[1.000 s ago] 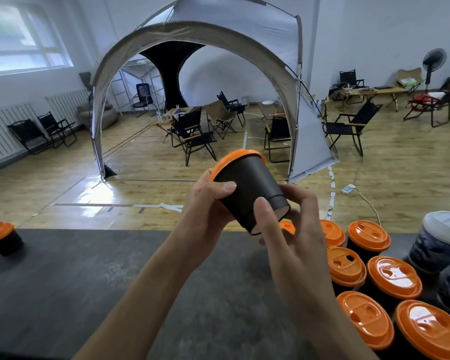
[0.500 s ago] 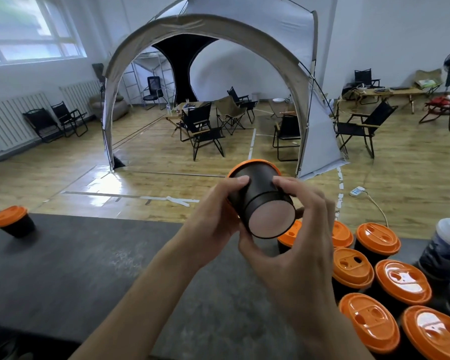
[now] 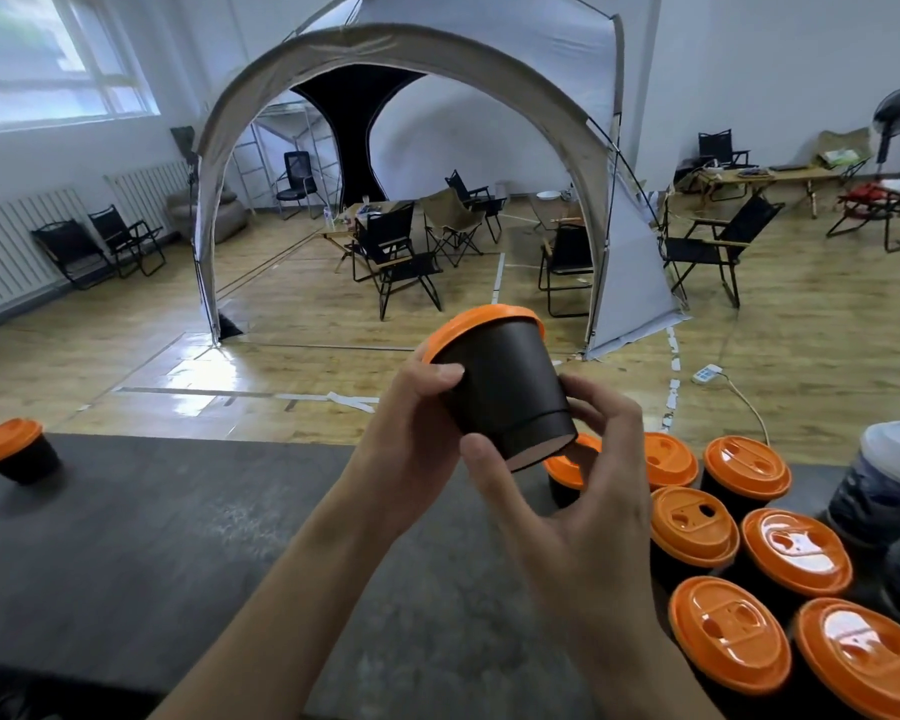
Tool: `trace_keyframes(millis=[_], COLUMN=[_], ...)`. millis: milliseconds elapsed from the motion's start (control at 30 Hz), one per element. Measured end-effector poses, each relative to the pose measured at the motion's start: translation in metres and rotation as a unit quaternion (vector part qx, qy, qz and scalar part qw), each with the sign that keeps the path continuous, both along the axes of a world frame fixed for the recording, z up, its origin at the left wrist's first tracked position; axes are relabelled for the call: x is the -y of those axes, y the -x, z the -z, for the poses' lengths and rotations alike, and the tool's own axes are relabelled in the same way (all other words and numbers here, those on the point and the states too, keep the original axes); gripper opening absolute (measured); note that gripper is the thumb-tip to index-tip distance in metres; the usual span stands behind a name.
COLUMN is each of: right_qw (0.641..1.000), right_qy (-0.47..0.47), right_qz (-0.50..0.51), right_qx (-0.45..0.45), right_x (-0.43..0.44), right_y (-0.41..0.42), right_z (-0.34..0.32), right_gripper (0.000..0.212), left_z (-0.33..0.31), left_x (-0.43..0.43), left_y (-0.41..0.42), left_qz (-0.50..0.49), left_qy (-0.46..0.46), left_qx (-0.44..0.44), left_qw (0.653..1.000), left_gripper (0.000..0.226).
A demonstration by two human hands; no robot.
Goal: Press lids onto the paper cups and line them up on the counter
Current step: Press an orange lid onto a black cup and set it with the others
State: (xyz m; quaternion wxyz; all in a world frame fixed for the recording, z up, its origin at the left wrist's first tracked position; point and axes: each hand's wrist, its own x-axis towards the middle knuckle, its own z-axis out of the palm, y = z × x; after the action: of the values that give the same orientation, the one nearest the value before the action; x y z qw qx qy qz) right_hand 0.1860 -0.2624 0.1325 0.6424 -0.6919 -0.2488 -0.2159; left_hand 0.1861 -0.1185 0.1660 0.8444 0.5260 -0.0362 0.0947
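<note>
At frame center, your left hand (image 3: 411,439) and right hand (image 3: 583,506) both grip the black cup (image 3: 505,392), tilted, orange lid (image 3: 481,324) on, above the dark surface (image 3: 178,553); lidded cups (image 3: 796,553) cluster lower right.

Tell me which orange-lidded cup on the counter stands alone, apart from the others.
The lone cup at the far left of the counter; the other standing cups crowd together at the right.

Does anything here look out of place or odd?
One black paper cup with an orange lid sits alone at the far left of the dark counter, while the other lidded cups bunch at the right. Nothing looks spilled or damaged.
</note>
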Motion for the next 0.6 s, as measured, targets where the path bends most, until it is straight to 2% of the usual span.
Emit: trace_keyframes(millis=[67,167,233,367,500,600], right_qw=[1.0,0.998,0.997,0.999,0.997,0.997], right_qy=[0.0,0.009,0.005,-0.023,-0.01,-0.023], right_qz=[0.002,0.046,0.049,0.022,0.05,0.038], right_qx=[-0.012,0.044,0.053,0.015,0.058,0.056], right_x=[0.0,0.001,0.001,0.0,0.002,0.001], right_y=[0.0,-0.003,-0.003,0.001,-0.001,0.0], right_z=[0.001,0.003,0.004,0.004,0.006,0.007], right_gripper=[0.069,0.073,0.073,0.066,0.069,0.067], left_z=[0.001,0.002,0.003,0.007,0.011,0.014], left_x=[-0.002,-0.004,-0.004,-0.006,-0.009,-0.008], left_y=[-0.001,-0.005,-0.006,-0.003,-0.01,-0.009], left_qz=[-0.019,-0.066,-0.068,-0.027,-0.037,-0.052], left_qy=[-0.028,-0.085,-0.083,-0.027,-0.082,-0.076], left_qx=[-0.008,-0.026,-0.018,-0.01,-0.031,-0.019], left_qw=[0.999,0.994,0.994,0.999,0.995,0.996], left_gripper=[0.07,0.071,0.075,0.077,0.074,0.079])
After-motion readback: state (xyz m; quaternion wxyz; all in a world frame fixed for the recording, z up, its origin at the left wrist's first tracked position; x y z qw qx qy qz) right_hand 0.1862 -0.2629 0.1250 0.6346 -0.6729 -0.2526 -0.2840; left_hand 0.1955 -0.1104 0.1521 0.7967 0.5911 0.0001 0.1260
